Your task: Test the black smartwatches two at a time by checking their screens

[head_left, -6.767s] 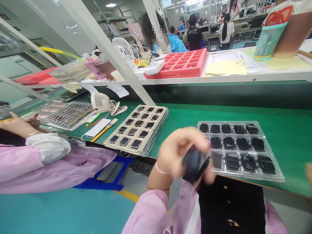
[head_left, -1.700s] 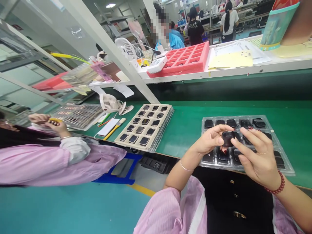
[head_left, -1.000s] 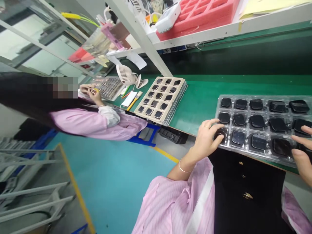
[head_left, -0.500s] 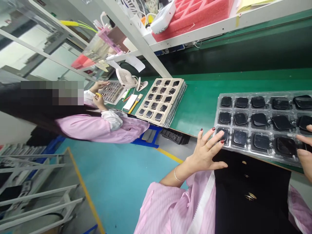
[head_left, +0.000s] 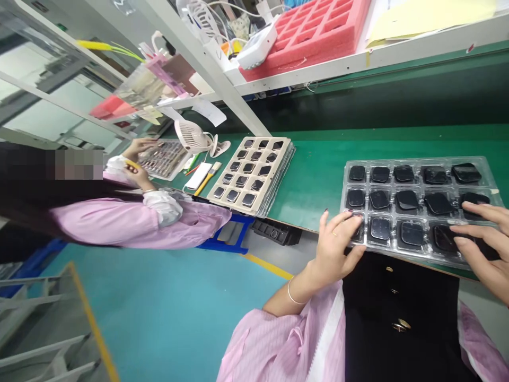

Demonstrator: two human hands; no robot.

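Note:
A clear plastic tray (head_left: pixel 413 249) lies at the right on the green bench, with rows of black, glossy, round-cornered square pieces in its compartments, like smartwatch faces. At its front left corner my left hand (head_left: pixel 337 241) has curled fingers over the corner compartment and the thumb by the front edge; the piece (head_left: pixel 358 233) there is mostly covered. My right hand (head_left: pixel 487 239) reaches in from the right edge, fingers spread and stretched over the right-hand compartments. Its index finger and thumb lie near a front-row black piece (head_left: pixel 443 237); contact cannot be made out.
Left along the bench stands a stack of trays, its beige top tray (head_left: pixel 254 170) holding similar pieces. Beyond are a brush (head_left: pixel 207 179), a white box (head_left: pixel 198 176) and a small fan (head_left: pixel 194 137). A co-worker (head_left: pixel 131 217) sits left. A shelf with red foam (head_left: pixel 314 37) runs above.
The view has shifted, bringing more of the tray and my right hand into sight. My left hand's spread fingers have curled in over the tray's corner. My right hand reaches farther over the pieces.

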